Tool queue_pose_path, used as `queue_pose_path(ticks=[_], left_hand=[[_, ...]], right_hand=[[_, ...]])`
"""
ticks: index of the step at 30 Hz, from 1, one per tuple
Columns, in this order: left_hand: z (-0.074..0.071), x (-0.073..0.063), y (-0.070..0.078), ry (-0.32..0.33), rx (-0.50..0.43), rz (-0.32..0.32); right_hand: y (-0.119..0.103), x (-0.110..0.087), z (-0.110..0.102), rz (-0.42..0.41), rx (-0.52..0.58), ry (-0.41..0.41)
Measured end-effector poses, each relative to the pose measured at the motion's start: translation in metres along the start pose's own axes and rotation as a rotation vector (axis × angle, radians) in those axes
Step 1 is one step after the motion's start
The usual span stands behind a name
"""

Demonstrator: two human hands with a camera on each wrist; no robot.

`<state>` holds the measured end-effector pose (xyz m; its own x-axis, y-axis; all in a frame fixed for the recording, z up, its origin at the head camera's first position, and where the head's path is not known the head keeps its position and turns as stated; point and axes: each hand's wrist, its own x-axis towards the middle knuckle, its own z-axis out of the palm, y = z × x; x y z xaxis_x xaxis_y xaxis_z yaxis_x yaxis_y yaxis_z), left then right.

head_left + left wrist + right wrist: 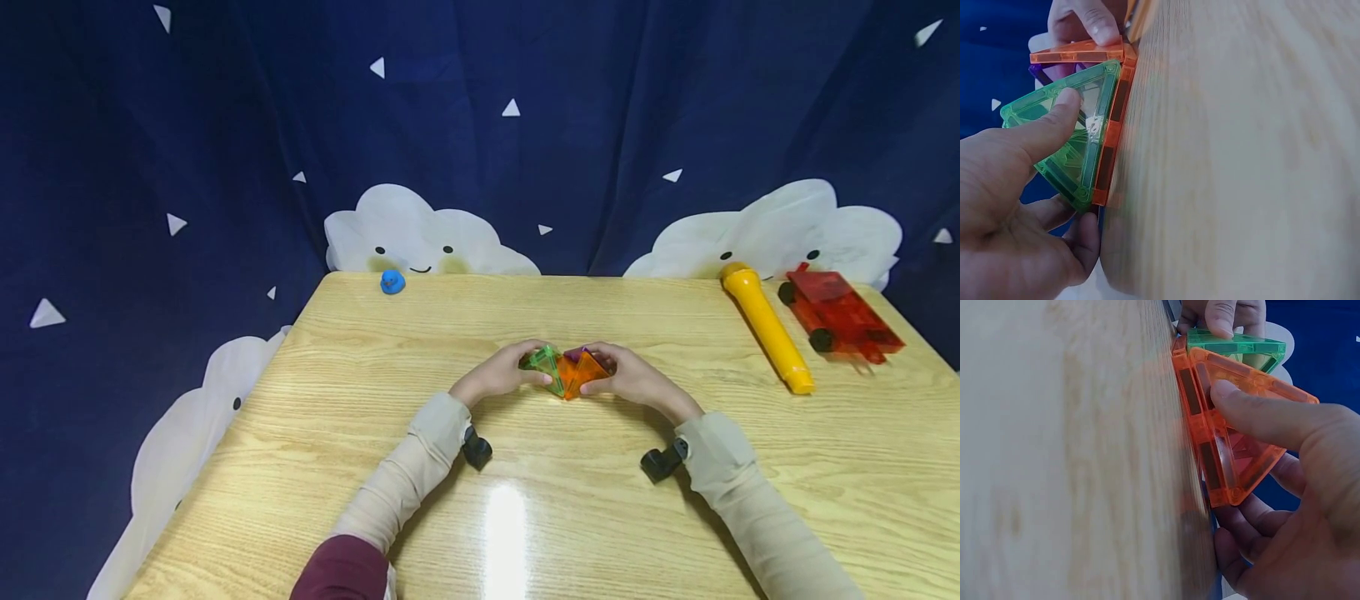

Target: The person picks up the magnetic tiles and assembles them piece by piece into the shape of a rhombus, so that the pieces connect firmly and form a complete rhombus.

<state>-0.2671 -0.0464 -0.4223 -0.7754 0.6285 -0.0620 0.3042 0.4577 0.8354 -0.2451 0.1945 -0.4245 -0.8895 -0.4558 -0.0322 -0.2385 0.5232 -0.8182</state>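
In the head view, both hands meet at mid-table around a small build of translucent magnetic tiles. My left hand [504, 369] grips a green triangular tile [1100, 119], its thumb flat on the face and the fingers curled behind. An orange triangular tile [1244, 381] is pinched by my right hand [630, 377], thumb in front. Between them a flat orange tile [1110, 134] lies close over the wood, with the green and orange triangles standing up along its edges. A bit of purple tile [1038, 74] shows behind the orange triangle; the rest of it is hidden.
On the wooden table [360, 483], a yellow toy microphone [768, 329] and a red translucent car [843, 312] with black wheels lie at the back right. A small blue toy bird [392, 282] sits at the back left edge. Behind hangs a dark blue curtain [465, 125].
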Motion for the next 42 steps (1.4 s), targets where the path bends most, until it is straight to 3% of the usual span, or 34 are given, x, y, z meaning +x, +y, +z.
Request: queue_pose_path(ticks=[8, 17, 28, 42], left_hand=[[0.0008, 0.0009, 0.0004, 0.003, 0.006, 0.001], [0.0021, 0.0028, 0.0004, -0.019, -0.012, 0.051], [0.0059, 0.0023, 0.0018, 0.012, -0.178, -0.01], [0.0053, 0.0026, 0.0004, 0.028, -0.162, 0.003]], right_hand=[[0.0004, 0.0004, 0.0002, -0.019, -0.012, 0.004], [0.0008, 0.0002, -0.0004, -0.013, -0.002, -0.002], [-0.0018, -0.0002, -0.0001, -0.016, 0.018, -0.005], [-0.0004, 0.0017, 0.0011, -0.012, 0.005, -0.003]])
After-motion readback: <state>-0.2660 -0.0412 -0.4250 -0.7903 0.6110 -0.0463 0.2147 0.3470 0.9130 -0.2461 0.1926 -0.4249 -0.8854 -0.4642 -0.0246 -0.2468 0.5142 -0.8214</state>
